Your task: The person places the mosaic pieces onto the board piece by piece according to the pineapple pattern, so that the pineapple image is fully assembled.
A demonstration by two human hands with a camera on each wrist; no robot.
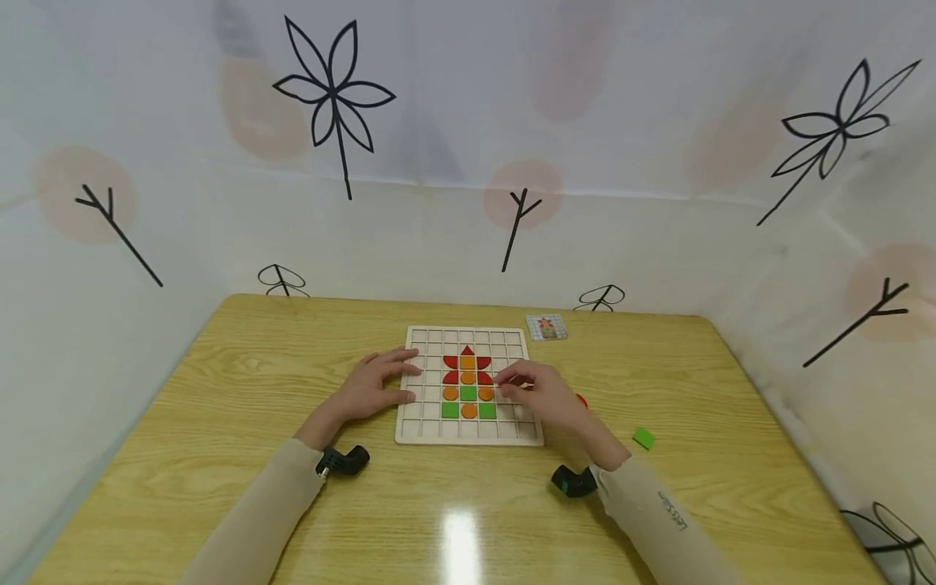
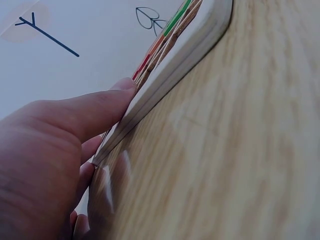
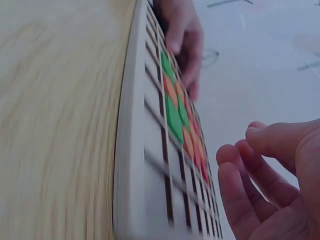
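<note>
A white gridded board (image 1: 468, 443) lies on the table with a figure of flat tiles near its middle. A red triangle (image 1: 468, 351) tops an orange square (image 1: 468, 362), flanked by rounded red tiles (image 1: 450, 362); orange discs (image 1: 469, 411) and green squares (image 1: 450, 410) fill the lower rows. My left hand (image 1: 373, 386) rests at the board's left edge, its thumb (image 2: 107, 107) against the rim. Over the board's right part hovers my right hand (image 1: 541, 394), its fingers loosely bent beside the tiles. In the right wrist view no tile shows between these fingertips (image 3: 229, 155).
A small pattern card (image 1: 547, 327) showing a similar figure lies beyond the board's upper right corner. A loose green tile (image 1: 643, 438) lies on the table to the right. Partly behind the right hand is a red piece (image 1: 582, 400). White patterned cloth (image 1: 453, 244) surrounds the table.
</note>
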